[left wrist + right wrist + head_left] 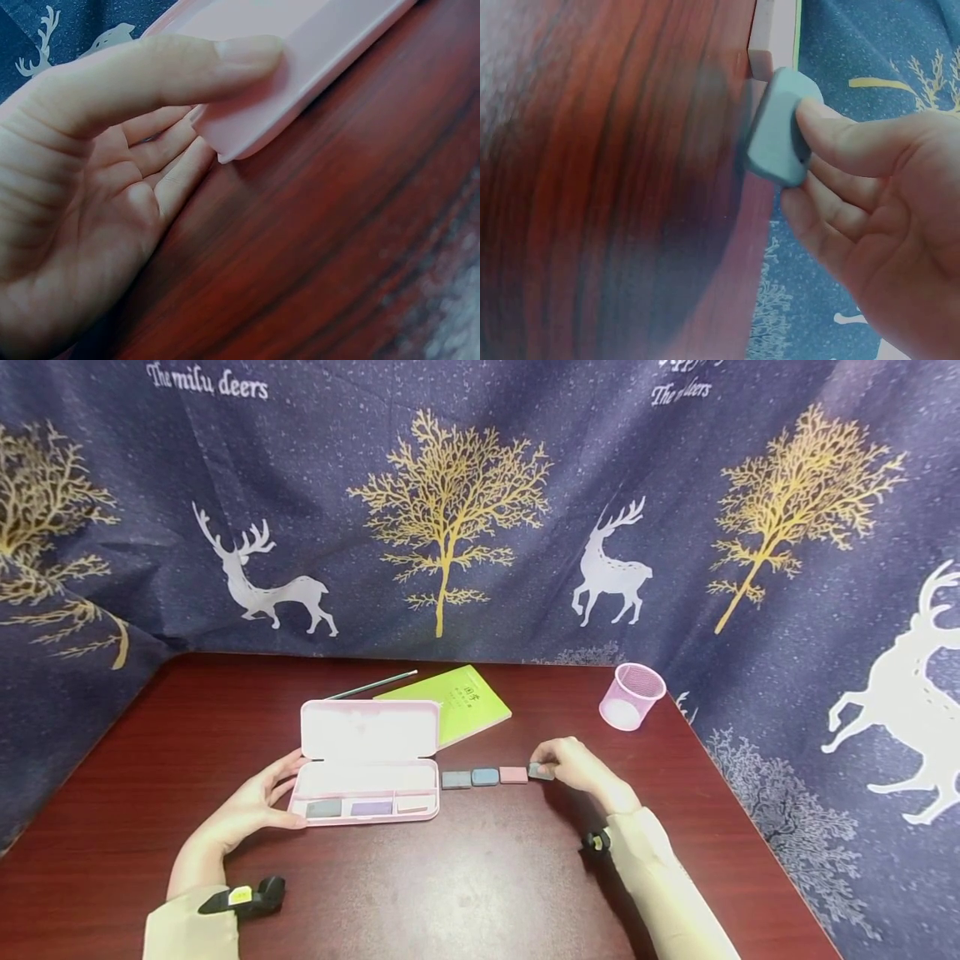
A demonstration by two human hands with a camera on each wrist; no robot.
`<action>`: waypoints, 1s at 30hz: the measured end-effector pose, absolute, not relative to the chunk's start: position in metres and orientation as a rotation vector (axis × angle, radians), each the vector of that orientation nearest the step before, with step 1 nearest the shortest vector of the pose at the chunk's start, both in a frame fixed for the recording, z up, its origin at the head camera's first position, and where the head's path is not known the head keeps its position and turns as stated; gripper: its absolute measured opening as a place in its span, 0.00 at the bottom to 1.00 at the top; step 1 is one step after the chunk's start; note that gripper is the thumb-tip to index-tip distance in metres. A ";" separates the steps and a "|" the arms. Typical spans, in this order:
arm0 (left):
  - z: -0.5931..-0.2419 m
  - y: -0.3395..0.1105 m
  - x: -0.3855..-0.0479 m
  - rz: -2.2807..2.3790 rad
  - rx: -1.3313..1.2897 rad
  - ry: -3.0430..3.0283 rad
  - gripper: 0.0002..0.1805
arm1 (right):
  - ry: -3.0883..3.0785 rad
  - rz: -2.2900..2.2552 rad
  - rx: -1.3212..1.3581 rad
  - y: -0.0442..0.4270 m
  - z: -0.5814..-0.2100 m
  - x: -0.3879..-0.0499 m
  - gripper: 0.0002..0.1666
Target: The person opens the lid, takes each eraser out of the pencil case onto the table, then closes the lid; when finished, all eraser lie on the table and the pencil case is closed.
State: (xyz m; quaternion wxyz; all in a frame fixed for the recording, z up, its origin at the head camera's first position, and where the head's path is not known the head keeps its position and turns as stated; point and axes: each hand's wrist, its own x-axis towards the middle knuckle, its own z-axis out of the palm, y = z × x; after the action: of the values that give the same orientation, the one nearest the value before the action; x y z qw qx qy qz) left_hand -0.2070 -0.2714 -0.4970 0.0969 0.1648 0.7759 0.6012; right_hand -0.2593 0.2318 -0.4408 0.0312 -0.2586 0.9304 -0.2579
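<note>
An open pink pencil case (pixel 369 775) lies left of centre in the head view, its lid tipped back. My left hand (pixel 243 802) holds the left end, thumb on the front corner and fingers at the far side; the left wrist view shows the thumb over the case wall (pixel 300 82). Between thumb and fingers, my right hand (pixel 581 768) pinches a grey-blue eraser (pixel 778 131). It is at the right end of a row with a dark grey eraser (pixel 456 780), a blue eraser (pixel 485 777) and a pink eraser (pixel 513 775). Inside the case are a grey block (pixel 324 808) and a purple block (pixel 372 808).
Behind the case lie a green book (pixel 472 702) and a thin pencil (pixel 372 685). A pink mesh pen cup (pixel 632 696) stands at the back right of the dark red table (pixel 450 885). A patterned blue cloth (pixel 495 385) hangs behind the table.
</note>
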 end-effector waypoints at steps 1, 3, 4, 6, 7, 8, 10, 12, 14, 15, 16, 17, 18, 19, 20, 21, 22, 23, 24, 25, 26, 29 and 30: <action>-0.497 -0.271 -0.207 1.781 0.488 2.297 0.59 | 2.860 -0.776 -0.809 0.232 -0.441 -0.259 0.06; -0.497 -0.271 -0.207 1.783 0.492 2.295 0.59 | 2.852 -0.753 -0.817 0.232 -0.441 -0.259 0.07; -0.497 -0.271 -0.207 1.784 0.494 2.295 0.59 | 2.850 -0.744 -0.819 0.232 -0.441 -0.259 0.07; -0.497 -0.271 -0.207 1.787 0.496 2.294 0.59 | 2.850 -0.731 -0.820 0.231 -0.441 -0.260 0.07; -0.497 -0.271 -0.207 1.788 0.497 2.294 0.58 | 2.853 -0.721 -0.824 0.231 -0.441 -0.260 0.08; -0.497 -0.271 -0.207 1.789 0.498 2.293 0.58 | 2.853 -0.715 -0.823 0.231 -0.441 -0.260 0.08; -0.497 -0.271 -0.207 1.789 0.497 2.293 0.58 | 2.853 -0.705 -0.821 0.231 -0.441 -0.261 0.08; -0.497 -0.271 -0.207 1.786 0.497 2.295 0.59 | 2.855 -0.694 -0.830 0.231 -0.441 -0.261 0.08; -0.497 -0.271 -0.207 1.783 0.498 2.297 0.59 | 2.860 -0.685 -0.841 0.231 -0.442 -0.262 0.08; -0.497 -0.271 -0.207 1.783 0.499 2.297 0.59 | 2.864 -0.685 -0.840 0.232 -0.442 -0.263 0.08; -0.497 -0.271 -0.207 1.783 0.500 2.297 0.59 | 2.868 -0.685 -0.841 0.232 -0.443 -0.263 0.08; -0.497 -0.271 -0.207 1.783 0.502 2.298 0.58 | 2.871 -0.688 -0.839 0.232 -0.443 -0.263 0.08; -0.497 -0.271 -0.207 1.784 0.502 2.297 0.58 | 2.871 -0.697 -0.834 0.232 -0.443 -0.263 0.08; -0.497 -0.271 -0.207 1.786 0.502 2.296 0.58 | 2.871 -0.707 -0.825 0.232 -0.444 -0.264 0.08; -0.497 -0.271 -0.207 1.784 0.501 2.297 0.58 | 2.869 -0.717 -0.817 0.232 -0.444 -0.264 0.07; -0.497 -0.271 -0.207 1.786 0.499 2.294 0.58 | 2.869 -0.727 -0.809 0.232 -0.444 -0.263 0.07; -0.497 -0.272 -0.207 1.787 0.498 2.292 0.58 | 2.868 -0.733 -0.806 0.231 -0.445 -0.264 0.06; -0.497 -0.272 -0.207 1.788 0.498 2.289 0.58 | 2.866 -0.740 -0.802 0.231 -0.445 -0.264 0.06; -0.497 -0.272 -0.207 1.791 0.497 2.285 0.58 | 2.867 -0.741 -0.798 0.231 -0.445 -0.264 0.06; -0.497 -0.272 -0.207 1.794 0.497 2.282 0.58 | 2.870 -0.737 -0.796 0.231 -0.446 -0.264 0.06; -0.497 -0.272 -0.207 1.794 0.498 2.281 0.58 | 2.878 -0.725 -0.801 0.231 -0.446 -0.264 0.06; -0.497 -0.272 -0.207 1.799 0.499 2.275 0.58 | 2.902 -0.683 -0.819 0.231 -0.446 -0.264 0.06; -0.497 -0.271 -0.207 1.799 0.499 2.276 0.58 | 2.908 -0.672 -0.818 0.231 -0.446 -0.264 0.06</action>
State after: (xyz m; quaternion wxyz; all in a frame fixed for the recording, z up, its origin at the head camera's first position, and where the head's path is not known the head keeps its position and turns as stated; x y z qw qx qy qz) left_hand -0.2068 -0.2714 -0.4972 0.0988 0.1688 0.7693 0.6082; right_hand -0.2643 0.2309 -0.4462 0.0236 -0.2644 0.9394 -0.2171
